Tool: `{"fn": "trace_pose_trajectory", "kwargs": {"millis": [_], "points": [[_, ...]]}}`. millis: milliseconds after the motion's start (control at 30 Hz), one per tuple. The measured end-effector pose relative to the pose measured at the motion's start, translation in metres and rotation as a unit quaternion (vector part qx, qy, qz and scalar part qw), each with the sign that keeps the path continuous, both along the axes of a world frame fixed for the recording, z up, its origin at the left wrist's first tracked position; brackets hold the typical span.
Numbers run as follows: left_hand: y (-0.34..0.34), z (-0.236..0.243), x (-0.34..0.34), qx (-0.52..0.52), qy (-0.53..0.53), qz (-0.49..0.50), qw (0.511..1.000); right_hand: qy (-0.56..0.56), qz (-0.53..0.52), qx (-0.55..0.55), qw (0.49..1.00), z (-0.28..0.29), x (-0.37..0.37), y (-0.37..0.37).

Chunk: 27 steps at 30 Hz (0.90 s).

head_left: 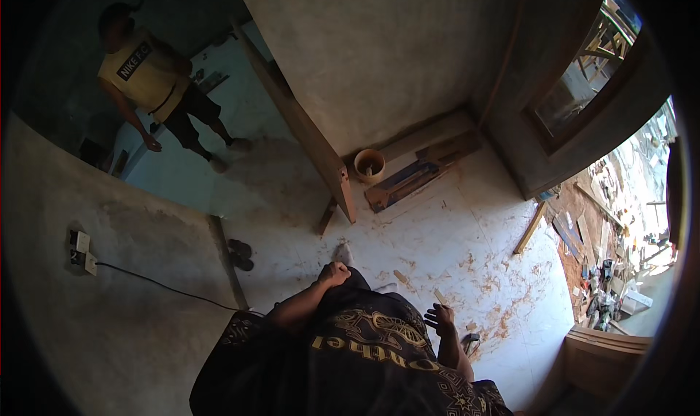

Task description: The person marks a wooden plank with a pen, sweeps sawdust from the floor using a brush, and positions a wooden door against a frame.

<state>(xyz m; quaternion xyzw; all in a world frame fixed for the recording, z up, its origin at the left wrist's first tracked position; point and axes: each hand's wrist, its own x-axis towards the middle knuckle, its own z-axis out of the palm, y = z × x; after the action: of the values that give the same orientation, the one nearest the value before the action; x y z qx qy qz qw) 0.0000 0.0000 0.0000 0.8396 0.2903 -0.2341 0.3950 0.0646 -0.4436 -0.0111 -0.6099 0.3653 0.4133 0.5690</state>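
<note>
Hands first: left hand point(335, 272) is curled into a loose fist at approx 6 o'clock, just above the black shirt point(350, 358), w/ nothing visible in its grip. Right hand point(440, 318) sits at approx 5 o'clock, fingers spread and half bent, grip open and empty. Neither hand touches anything but air; nearest things are the shirt below them and small wood scraps point(440, 296) on the floor point(437, 241) just beyond the right hand.

Floor is pale, stained w/ reddish-brown dust, esp. toward 4 o'clock. At approx 12 o'clock from the hands, a round tan pot point(369, 165) stands by the foot of the grey wall point(379, 51), w/ flat boards point(415, 175) lying just beside it toward 1 o'clock. A long wooden plank point(306, 135) leans on edge against the wall corner, running from 11 o'clock down to centre. Dark sandals point(239, 254) lie near the low wall at 9 o'clock; a black cable point(160, 285) runs along that wall to a socket point(80, 250) at far 9 o'clock.

Another person in a yellow top point(146, 70) stands at 10 o'clock, well apart, on a blue floor. A wooden door frame point(583, 102) is at 2 o'clock, w/ cluttered timber and tools point(605, 270) outside at 3 o'clock.
</note>
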Motion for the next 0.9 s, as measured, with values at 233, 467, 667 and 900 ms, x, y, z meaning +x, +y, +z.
{"fn": "trace_pose_trajectory", "kwargs": {"millis": [233,467,667,900], "points": [[0.002,-0.019,-0.01,-0.017,-0.049,-0.001,0.999,-0.016,-0.004,0.011,1.0,0.005,-0.001,0.0],[0.015,-0.004,-0.016,-0.021,-0.046,0.024,0.998,-0.017,0.015,0.009,1.0,0.008,0.009,0.015],[0.037,-0.004,-0.016,-0.045,-0.057,0.041,0.997,-0.027,0.009,-0.02,0.999,0.015,0.006,0.027],[0.137,-0.066,-0.025,-0.096,-0.003,-0.015,0.995,-0.077,-0.07,-0.066,0.992,0.039,0.003,0.1]]}}
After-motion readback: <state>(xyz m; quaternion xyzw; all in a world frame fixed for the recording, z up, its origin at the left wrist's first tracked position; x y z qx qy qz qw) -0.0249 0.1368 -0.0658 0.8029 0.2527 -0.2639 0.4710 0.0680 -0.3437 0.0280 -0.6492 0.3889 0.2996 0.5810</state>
